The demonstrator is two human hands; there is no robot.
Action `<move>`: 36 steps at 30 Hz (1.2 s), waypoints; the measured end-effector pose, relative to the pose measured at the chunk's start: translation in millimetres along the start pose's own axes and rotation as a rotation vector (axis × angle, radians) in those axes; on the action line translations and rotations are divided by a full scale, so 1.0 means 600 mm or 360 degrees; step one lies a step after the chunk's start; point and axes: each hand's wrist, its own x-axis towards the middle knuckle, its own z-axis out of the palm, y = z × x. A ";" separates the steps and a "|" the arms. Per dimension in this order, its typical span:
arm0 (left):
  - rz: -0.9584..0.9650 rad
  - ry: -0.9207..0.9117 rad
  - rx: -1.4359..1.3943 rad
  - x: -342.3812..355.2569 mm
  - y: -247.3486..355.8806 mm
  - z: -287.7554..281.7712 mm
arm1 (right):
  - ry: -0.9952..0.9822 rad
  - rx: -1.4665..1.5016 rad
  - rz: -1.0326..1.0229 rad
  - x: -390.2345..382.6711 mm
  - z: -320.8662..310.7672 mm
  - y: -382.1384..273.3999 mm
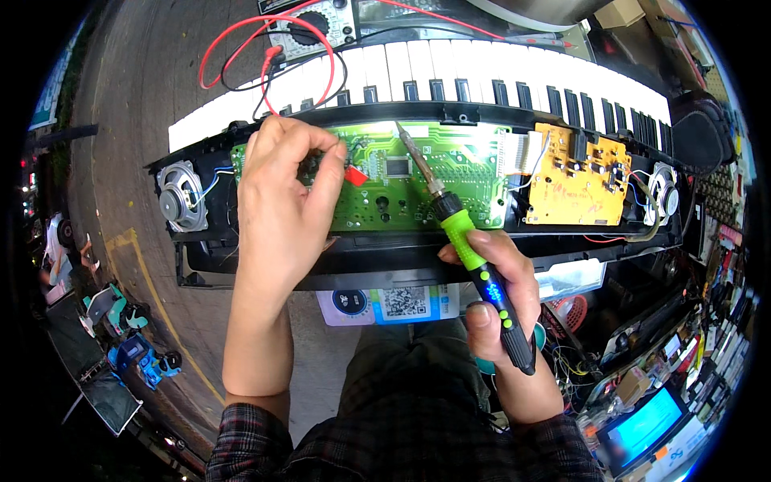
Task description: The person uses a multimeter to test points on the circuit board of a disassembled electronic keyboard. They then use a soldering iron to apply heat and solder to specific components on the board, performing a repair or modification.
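An opened electronic keyboard lies across in front of me, its white and black keys (401,68) on the far side. My right hand (503,289) is wrapped round a green and black soldering iron (462,233) with a lit blue display. The iron's metal tip slants up and left over the far part of the green circuit board (438,197). Above the board's left part, my left hand (291,181) has thumb and forefinger pinched together. What they grip is too small to make out. Just beside the thumb tip sits a small red piece (355,176).
An orange-yellow circuit board (580,181) sits right of the green one. Speakers (181,198) flank the boards at both ends. A multimeter (312,28) with red and black test leads (333,60) lies beyond the keys. Cluttered tools and a lit screen (645,427) stand at right.
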 end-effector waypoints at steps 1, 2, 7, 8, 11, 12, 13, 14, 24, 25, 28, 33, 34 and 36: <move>0.0017 -0.0021 0.0025 0.002 0.001 0.000 | -0.0017 0.0000 0.0002 0.000 -0.001 0.001; 0.0008 -0.0026 0.0048 0.002 0.003 -0.001 | -0.0037 0.0003 0.0004 0.001 -0.002 0.000; 0.0006 -0.0032 0.0124 0.005 0.011 -0.005 | -0.0114 -0.0017 0.0016 0.008 -0.008 -0.009; -0.0023 -0.0027 0.0100 0.005 0.013 -0.005 | -0.0117 -0.0019 0.0016 0.008 -0.008 -0.008; -0.0076 -0.0024 0.0068 0.004 0.016 -0.004 | -0.0121 -0.0026 -0.0004 0.007 -0.008 -0.006; -0.0070 -0.0029 0.0085 0.004 0.012 -0.004 | -0.0129 -0.0034 -0.0018 0.008 -0.008 -0.006; -0.0063 -0.0035 0.0102 0.005 0.011 -0.004 | -0.0149 -0.0059 -0.0037 0.010 -0.009 -0.007; -0.0056 -0.0037 0.0109 0.006 0.011 -0.003 | -0.0170 -0.0083 -0.0056 0.012 -0.010 -0.007; -0.0084 -0.0090 0.0082 0.015 0.011 -0.003 | -0.0106 -0.0120 -0.0072 0.012 -0.004 -0.008; -0.0074 -0.0109 0.0098 0.016 0.011 -0.006 | -0.0125 -0.0150 -0.0103 0.017 -0.006 -0.009; -0.0113 -0.0176 0.0089 0.021 0.016 -0.013 | -0.0148 -0.0199 -0.0161 0.025 -0.007 -0.008; -0.0137 -0.0163 0.0059 0.022 0.015 -0.011 | -0.0106 -0.0158 -0.0116 0.019 -0.007 -0.003; -0.0147 -0.0147 0.0032 0.022 0.015 -0.009 | -0.0086 -0.0154 -0.0115 0.019 -0.004 -0.002; -0.0152 -0.0137 0.0002 0.022 0.013 -0.005 | -0.0066 -0.0150 -0.0110 0.018 -0.002 0.000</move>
